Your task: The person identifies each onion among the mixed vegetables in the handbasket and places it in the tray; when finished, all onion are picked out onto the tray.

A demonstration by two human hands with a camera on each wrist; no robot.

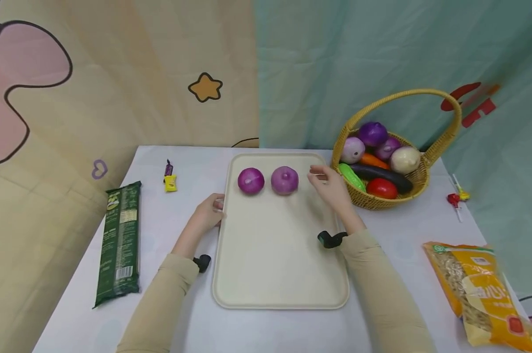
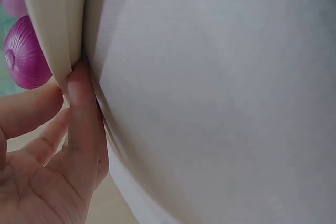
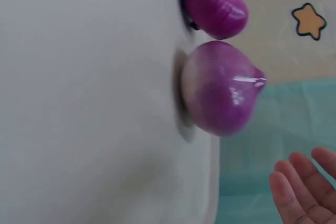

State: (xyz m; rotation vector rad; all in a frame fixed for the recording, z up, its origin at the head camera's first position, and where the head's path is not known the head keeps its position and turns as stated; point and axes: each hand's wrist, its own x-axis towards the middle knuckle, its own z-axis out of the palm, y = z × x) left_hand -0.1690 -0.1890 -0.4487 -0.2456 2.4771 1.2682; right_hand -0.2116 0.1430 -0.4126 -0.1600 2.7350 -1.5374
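Note:
A cream tray (image 1: pixel 279 255) lies on the white table, with two purple onions near its far end. The darker onion (image 1: pixel 251 181) is on the left and the paler, pointed onion (image 1: pixel 285 180) stands to its right. My left hand (image 1: pixel 207 214) pinches the tray's left rim, fingertips against its edge in the left wrist view. Above the tray's right side, my right hand (image 1: pixel 331 187) is held with loosely bent fingers and nothing in them. It is apart from the paler onion, between that onion and a wicker basket (image 1: pixel 372 202).
Several vegetables fill the basket, including an eggplant (image 1: pixel 380 177) and a tomato (image 1: pixel 382 188). A long green packet (image 1: pixel 119 240) and wrapped candies (image 1: pixel 170 183) lie left of the tray. Lollipops (image 1: pixel 453 199) and a yellow-orange bag (image 1: pixel 482 294) lie at the right. Curtains hang behind.

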